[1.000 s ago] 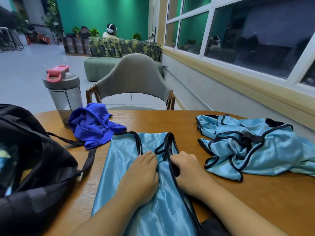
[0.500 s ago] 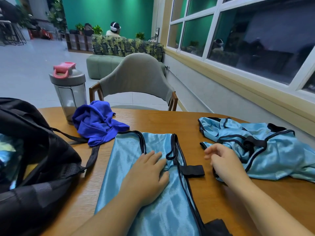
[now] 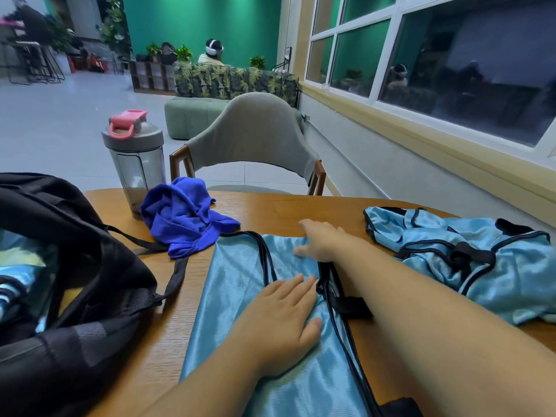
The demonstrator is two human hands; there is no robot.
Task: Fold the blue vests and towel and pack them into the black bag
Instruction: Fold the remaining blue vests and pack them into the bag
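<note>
The flat blue vest (image 3: pixel 240 299) lies lengthwise on the tabletop (image 3: pixel 301 206). The left hand (image 3: pixel 279 323) presses it with straight fingers, grip released. The right hand (image 3: pixel 323 240) rests on the vest's far edge; fingers extended, grip released. A second, crumpled vest (image 3: pixel 469 257) lies to the right, apart. The blue towel (image 3: pixel 183 218) sits bunched beside a shaker bottle (image 3: pixel 135 158). The open black bag (image 3: pixel 75 266) occupies the left side.

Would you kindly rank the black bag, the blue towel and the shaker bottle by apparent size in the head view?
1. black bag, though nearness to the camera inflates it.
2. and 3. blue towel and shaker bottle look about alike, so I leave them unranked.
</note>
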